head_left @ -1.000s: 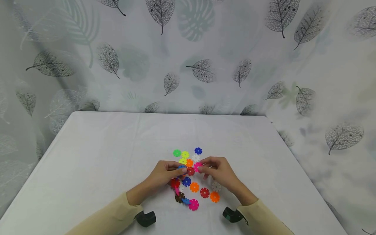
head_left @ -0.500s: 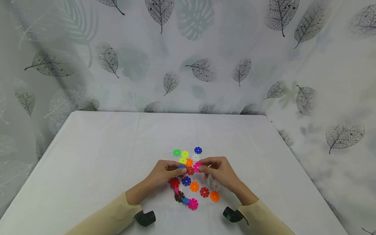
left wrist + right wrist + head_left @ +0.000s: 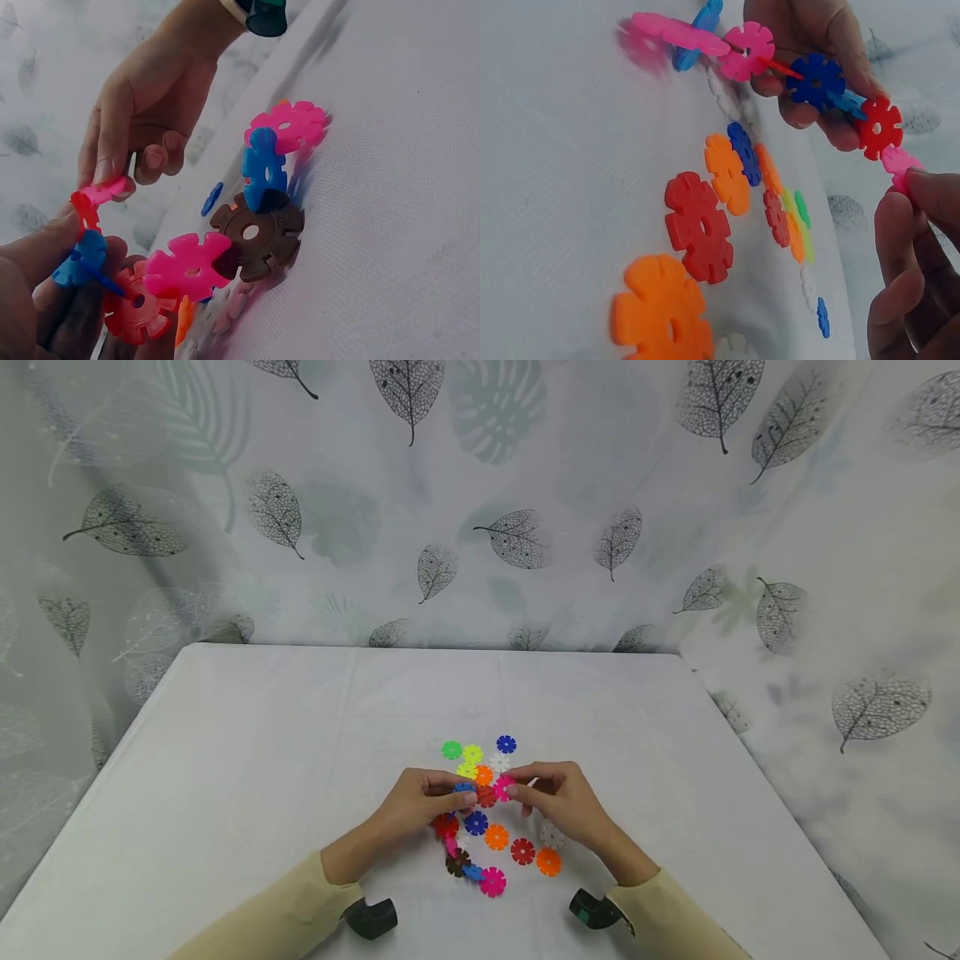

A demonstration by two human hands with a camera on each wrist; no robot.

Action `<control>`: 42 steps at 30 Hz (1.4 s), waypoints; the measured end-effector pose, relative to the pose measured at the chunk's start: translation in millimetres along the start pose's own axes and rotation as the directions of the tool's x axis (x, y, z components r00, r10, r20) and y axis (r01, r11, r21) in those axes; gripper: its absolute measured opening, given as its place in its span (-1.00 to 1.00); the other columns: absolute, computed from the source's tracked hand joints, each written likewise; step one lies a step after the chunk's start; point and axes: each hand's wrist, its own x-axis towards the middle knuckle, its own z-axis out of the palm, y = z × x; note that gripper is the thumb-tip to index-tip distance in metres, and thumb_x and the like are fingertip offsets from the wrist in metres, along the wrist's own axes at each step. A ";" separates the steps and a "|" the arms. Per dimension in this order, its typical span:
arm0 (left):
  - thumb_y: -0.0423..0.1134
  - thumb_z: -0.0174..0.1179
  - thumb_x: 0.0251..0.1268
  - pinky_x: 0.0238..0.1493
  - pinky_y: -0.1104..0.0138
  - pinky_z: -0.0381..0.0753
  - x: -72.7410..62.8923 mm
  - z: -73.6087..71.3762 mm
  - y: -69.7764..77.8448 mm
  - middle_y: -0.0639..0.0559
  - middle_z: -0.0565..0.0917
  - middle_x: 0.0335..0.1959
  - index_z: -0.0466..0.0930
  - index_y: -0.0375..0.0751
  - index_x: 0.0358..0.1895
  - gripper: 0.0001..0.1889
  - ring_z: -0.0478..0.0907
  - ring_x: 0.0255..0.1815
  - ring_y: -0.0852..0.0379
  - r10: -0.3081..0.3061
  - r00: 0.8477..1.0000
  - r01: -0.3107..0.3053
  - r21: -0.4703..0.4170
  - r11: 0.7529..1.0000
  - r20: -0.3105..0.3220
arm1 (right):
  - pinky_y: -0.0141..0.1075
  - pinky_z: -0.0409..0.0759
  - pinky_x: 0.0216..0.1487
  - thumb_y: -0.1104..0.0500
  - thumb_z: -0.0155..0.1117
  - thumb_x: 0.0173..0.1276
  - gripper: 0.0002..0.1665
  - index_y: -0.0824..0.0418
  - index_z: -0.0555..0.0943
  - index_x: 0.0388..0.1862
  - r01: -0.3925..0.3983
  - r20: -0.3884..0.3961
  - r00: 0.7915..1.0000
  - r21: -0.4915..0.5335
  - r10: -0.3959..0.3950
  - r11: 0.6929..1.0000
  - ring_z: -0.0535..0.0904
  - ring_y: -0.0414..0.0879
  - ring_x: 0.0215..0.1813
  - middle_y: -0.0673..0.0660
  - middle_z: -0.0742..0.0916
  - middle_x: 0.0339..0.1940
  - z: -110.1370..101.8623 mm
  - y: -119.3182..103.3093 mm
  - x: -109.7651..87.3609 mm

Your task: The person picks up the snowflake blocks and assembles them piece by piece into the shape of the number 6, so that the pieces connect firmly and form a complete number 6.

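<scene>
My left hand [image 3: 416, 800] grips a chain of interlocking flower-shaped plastic discs near its upper end, thumb at a red disc [image 3: 879, 127] beside a light blue disc [image 3: 81, 259]. Between thumb and fingertips, my right hand [image 3: 561, 792] pinches a pink disc [image 3: 900, 166] that meets this red disc edge to edge. From the left hand the chain runs down through a dark blue disc [image 3: 815, 81], another red disc [image 3: 139, 301], a pink one [image 3: 187, 266], a brown one [image 3: 259, 236] and a blue one [image 3: 264, 171]. A pink disc [image 3: 492, 882] ends it, low by the table.
Loose discs lie flat on the white-covered table [image 3: 262, 735] around and beneath the hands: orange [image 3: 497, 837], red [image 3: 522, 852], white [image 3: 551, 836], dark blue [image 3: 506, 744], green [image 3: 452, 750] and yellow [image 3: 472, 753]. A leaf-patterned curtain [image 3: 480, 485] hangs behind the table.
</scene>
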 end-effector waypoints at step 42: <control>-0.04 0.27 0.43 -0.11 0.33 0.56 2.1 2.2 -1.0 -0.11 0.79 -0.26 0.80 -0.28 -0.06 -0.65 0.69 -0.11 0.02 -0.036 0.996 0.036 -0.005 0.999 0.084 | -0.38 0.50 -0.56 0.19 0.40 0.40 -0.76 0.31 0.77 -0.04 0.034 -0.077 0.997 0.049 -0.030 0.998 0.67 0.00 -0.47 0.16 0.79 -0.35 12.6 2.0 -2.7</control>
